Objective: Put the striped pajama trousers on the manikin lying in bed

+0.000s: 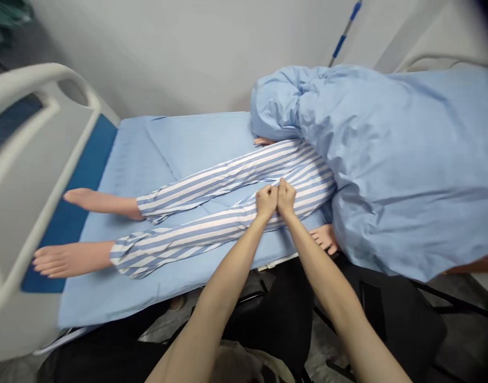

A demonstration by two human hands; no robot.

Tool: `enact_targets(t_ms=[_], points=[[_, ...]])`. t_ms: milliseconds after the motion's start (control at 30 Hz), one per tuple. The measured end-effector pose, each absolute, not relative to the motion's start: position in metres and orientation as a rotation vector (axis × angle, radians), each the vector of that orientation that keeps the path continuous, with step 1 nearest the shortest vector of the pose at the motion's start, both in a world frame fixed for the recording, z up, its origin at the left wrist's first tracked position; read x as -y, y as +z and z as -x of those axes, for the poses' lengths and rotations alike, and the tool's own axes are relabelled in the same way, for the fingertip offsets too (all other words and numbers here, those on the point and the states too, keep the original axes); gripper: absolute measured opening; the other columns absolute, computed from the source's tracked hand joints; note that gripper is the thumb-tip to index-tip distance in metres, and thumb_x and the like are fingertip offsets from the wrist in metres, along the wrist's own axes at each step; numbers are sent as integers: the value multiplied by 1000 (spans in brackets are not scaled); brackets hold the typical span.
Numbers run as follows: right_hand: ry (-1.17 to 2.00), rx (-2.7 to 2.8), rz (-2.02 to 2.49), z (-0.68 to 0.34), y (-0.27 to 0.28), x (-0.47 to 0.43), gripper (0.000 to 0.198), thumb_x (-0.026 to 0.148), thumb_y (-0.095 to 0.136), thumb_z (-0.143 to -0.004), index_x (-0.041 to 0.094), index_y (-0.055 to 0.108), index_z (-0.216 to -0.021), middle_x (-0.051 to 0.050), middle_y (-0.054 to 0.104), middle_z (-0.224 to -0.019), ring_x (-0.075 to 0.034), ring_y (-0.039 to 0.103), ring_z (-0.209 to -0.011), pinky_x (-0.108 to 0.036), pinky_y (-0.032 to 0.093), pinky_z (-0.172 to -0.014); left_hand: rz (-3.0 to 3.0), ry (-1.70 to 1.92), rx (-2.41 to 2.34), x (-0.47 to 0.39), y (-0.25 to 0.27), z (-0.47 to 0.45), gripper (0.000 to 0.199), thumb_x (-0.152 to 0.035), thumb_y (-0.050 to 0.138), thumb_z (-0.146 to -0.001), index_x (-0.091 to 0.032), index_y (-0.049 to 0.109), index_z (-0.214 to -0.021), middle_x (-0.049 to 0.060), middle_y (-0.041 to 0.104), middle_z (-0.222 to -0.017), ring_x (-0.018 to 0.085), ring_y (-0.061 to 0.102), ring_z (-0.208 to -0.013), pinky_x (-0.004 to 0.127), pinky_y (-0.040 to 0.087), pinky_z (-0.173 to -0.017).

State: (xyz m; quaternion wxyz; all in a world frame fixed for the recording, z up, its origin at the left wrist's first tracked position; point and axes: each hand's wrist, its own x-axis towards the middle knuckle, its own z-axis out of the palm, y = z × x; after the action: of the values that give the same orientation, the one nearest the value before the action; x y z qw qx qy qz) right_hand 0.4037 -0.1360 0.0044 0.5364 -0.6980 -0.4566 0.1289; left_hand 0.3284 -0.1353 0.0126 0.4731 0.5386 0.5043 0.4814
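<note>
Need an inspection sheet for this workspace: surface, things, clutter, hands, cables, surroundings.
Surface: light-blue bedsheet, creased.
Things: striped trousers on a lying figure; blue quilt over its upper body.
Clutter: dark flat object at a black chair.
Hands: left hand and right hand fisted side by side over the trousers; contact unclear.
Cables: nothing seen for certain.
Surroundings: pale wall, blue-and-silver pole, footboard.

The trousers (233,221) carry blue and white stripes. The sheet (143,154) and quilt (391,159) are plain light blue. The footboard (48,170) is off-white with a deep blue panel (94,154). The wall (188,58) is pale grey.
</note>
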Motion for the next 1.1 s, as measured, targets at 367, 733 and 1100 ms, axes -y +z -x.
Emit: enact_targets(t_ms=[367, 733, 1100], points=[[-40, 1214, 1827, -470, 2, 135, 46, 39, 46, -94, 22, 29, -55, 5, 31, -52, -11, 29, -55, -30, 25, -61, -1473, 1002, -1159, 139, 9, -321, 36, -29, 52, -90, -21, 41, -57, -2, 44, -57, 13, 42, -63, 29, 33, -66], [58, 1080, 1762, -462, 0, 139, 37, 25, 55, -82, 22, 32, -54, 7, 25, -52, -10, 27, -54, -30, 25, -60, -1397, 1276, -1364, 166, 49, -77, 35, -30, 48, -88, -21, 46, -54, -1, 43, -51, 12, 40, -53, 29, 33, -58], [526, 1157, 1496, -323, 25, 147, 38, 37, 52, -80, 25, 28, -54, 5, 29, -53, -11, 28, -55, -30, 26, -56, -1487, 1077, -1789, 192, 4, 34, 29, -33, 55, -79, -21, 48, -54, 1, 51, -55, 15, 44, -58, 27, 30, -60]])
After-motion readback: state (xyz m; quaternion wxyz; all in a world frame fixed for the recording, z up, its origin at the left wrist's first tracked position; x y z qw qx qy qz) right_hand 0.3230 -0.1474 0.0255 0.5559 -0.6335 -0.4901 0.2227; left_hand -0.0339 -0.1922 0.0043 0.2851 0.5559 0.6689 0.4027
